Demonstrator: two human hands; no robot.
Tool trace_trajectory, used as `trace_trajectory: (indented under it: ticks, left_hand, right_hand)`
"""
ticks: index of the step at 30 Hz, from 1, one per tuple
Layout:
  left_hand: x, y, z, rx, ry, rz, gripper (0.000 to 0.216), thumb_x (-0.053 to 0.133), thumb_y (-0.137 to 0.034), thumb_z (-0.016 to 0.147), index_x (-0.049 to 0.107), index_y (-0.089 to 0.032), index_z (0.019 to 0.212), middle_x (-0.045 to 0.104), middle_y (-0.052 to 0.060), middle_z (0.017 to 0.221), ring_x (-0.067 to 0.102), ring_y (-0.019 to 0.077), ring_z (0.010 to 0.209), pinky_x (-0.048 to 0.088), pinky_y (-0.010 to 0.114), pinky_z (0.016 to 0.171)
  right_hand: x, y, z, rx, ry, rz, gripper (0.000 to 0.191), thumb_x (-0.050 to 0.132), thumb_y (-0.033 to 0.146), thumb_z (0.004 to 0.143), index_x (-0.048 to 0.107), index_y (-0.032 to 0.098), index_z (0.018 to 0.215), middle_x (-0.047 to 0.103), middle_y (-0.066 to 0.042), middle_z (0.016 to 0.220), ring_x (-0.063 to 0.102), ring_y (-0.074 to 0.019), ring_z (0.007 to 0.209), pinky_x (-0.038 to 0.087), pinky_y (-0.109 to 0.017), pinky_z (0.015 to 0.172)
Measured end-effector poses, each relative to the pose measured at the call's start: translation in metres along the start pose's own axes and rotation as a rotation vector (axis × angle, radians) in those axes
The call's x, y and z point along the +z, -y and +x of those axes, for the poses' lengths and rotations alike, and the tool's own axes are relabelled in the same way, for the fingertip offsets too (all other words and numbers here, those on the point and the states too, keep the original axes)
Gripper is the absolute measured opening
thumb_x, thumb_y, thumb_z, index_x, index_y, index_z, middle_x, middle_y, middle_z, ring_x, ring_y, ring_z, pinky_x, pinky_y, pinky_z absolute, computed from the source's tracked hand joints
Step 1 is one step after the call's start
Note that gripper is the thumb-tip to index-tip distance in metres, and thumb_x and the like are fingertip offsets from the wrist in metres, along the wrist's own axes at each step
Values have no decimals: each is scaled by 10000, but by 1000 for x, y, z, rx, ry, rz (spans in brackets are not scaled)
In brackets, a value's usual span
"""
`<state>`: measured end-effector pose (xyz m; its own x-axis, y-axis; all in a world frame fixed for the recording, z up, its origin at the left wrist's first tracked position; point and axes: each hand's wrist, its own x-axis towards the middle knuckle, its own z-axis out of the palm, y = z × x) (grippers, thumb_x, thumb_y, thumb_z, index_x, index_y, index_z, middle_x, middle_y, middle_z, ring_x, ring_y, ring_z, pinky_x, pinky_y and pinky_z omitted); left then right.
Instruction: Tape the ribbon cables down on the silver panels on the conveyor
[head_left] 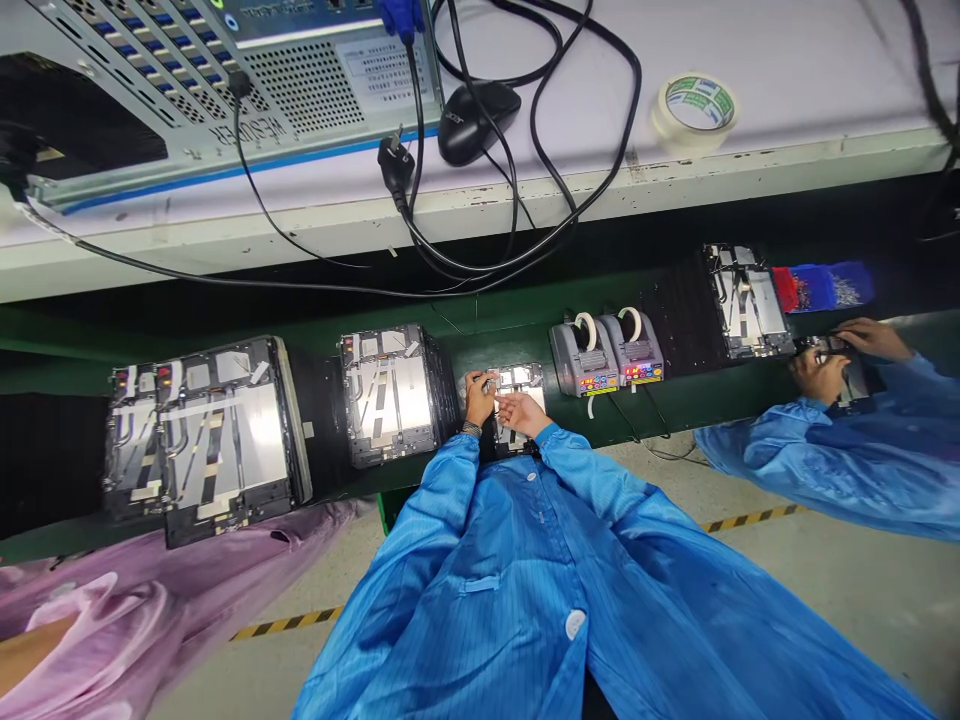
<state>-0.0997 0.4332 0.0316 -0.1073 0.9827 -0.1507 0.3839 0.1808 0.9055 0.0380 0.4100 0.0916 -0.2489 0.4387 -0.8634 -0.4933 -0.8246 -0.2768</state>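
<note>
An opened flat electronic device (534, 376) with silver panels and a black frame lies on the dark green bench in front of me. My left hand (478, 400) is at its upper left edge, fingers bent together in a pinch; whatever they hold is too small to make out. Reaching over the middle of the device, my right hand (525, 413) has its fingers stretched toward the left hand, almost meeting it. Part of the device is hidden under my right hand. Left of my hands is a stack of similar opened devices (390, 395).
Two tape dispensers (606, 355) stand to the right. More opened devices lie at far left (225, 430) and right (746, 300), near blue parts bins (832, 287). A co-worker's hands (821, 375) work at right; a pink sleeve (112, 620) is at left. Cables (450, 290) hang off the shelf.
</note>
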Motion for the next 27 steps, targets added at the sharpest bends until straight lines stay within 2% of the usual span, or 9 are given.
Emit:
trace_trajectory:
  ticks: [2,4,6,8,11,14,18,27]
  left_hand:
    - [0,-1,0,6,0,2,195,674,-134,860,777,-241,986,504,97,1231,578,241,1148,446,434,1136]
    - [0,-1,1,8,0,0,181,684,-145,860,778,-241,981,509,96,1218,565,248,1179,434,435,1151]
    - [0,-1,1,12,-2,-1,179,692,-147,857,779,-243,980,512,94,1212,551,253,1208,423,433,1163]
    - [0,-1,1,13,-4,1,189,688,-143,858,779,-244,989,512,94,1212,549,253,1211,422,435,1163]
    - [0,0,1,12,-8,-2,184,691,-149,864,781,-243,994,513,95,1204,558,251,1197,430,433,1152]
    - [0,0,1,7,-17,-7,163,711,-155,859,784,-240,976,519,93,1200,568,250,1190,428,432,1151]
    - [0,-1,2,-7,-15,0,176,713,-130,841,787,-238,958,509,94,1216,556,259,1214,416,448,1163]
    - [-1,0,3,1,0,18,215,679,-101,848,790,-238,969,506,96,1213,534,268,1260,391,453,1187]
  right_hand:
    - [-4,0,-2,-152,-69,-260,186,558,193,832,684,175,967,547,28,605,455,-147,522,437,-263,566]
    - [-7,2,-5,-438,-152,-595,258,579,168,820,717,214,1033,586,23,654,520,-171,610,478,-283,655]
    - [-9,6,-5,-691,-190,-947,357,575,134,830,743,253,1121,668,-13,807,603,-205,795,500,-312,806]
    - [-10,12,-3,-805,-173,-1240,437,568,111,846,742,266,1216,706,-59,984,626,-233,943,480,-331,912]
    - [-13,20,1,-823,-116,-1455,516,573,95,862,700,262,1334,687,-95,1046,631,-238,937,460,-340,933]
    - [-16,23,3,-829,-80,-1477,567,581,61,855,668,250,1382,661,-91,996,624,-223,889,446,-349,930]
    - [-21,22,2,-841,-57,-1545,628,601,44,829,649,292,1405,659,-87,961,616,-240,929,455,-350,929]
    - [-20,24,-3,-858,-72,-1807,518,509,113,940,669,278,1405,657,-144,1106,629,-262,931,463,-372,889]
